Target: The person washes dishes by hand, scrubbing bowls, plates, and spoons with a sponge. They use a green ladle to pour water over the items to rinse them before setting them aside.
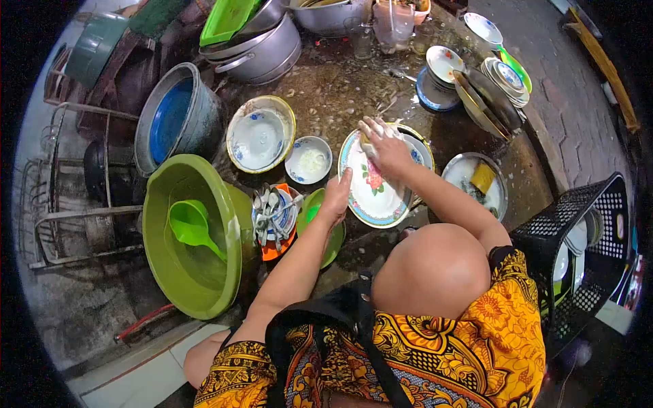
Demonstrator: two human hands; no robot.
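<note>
A floral plate (376,205) with a blue-and-pink rim is tilted in front of me. My left hand (335,198) grips its left edge, thumb up on the face. Soapy foam covers the fingers of my right hand (389,155), which press on the plate's upper part. Something pale yellowish shows under those fingers, too covered to name. Behind the plate is a yellow-rimmed dish (423,144), partly hidden. To the right sits a metal basin (500,197) with sudsy water and a yellow sponge (483,178). A small bowl (299,170) with whitish contents and a yellow-rimmed bowl (235,129) stand left.
A green tub (197,292) holding a green dipper (189,223) stands left, beside spoons (275,211) in a container. Behind are a metal bucket (207,112) and pots (269,58). Stacked dishes (445,64) lie back right; a black crate (544,238) with plates is at right.
</note>
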